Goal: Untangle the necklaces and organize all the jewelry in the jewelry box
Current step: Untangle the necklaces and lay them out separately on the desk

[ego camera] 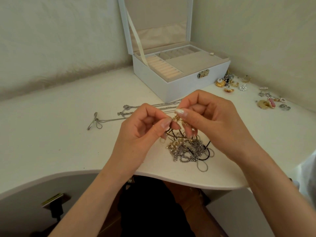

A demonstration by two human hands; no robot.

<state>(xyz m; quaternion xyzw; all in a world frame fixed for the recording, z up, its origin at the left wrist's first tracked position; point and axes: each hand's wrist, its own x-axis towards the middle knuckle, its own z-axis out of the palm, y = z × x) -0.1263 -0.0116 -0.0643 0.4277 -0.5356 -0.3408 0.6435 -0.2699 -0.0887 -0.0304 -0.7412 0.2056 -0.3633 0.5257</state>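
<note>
Head view: on the table (51, 134), in front of the open box (179, 86), the tangle (186, 149) lies near the front edge, and just above it the left hand (138, 132) and right hand (215, 117) both pinch a gold chain (177, 119), which a hard tug could knot tighter.

Between the fingers (191, 101) a gold-coloured chain (177, 119) glints like polished metal. Just below them, shiny silver chains (186, 149) and a matt black cord (207, 146) lie on the smooth matt white counter (51, 134). Beyond them, the jewelry box (171, 86) is matt white, lined in soft beige cloth.
</note>
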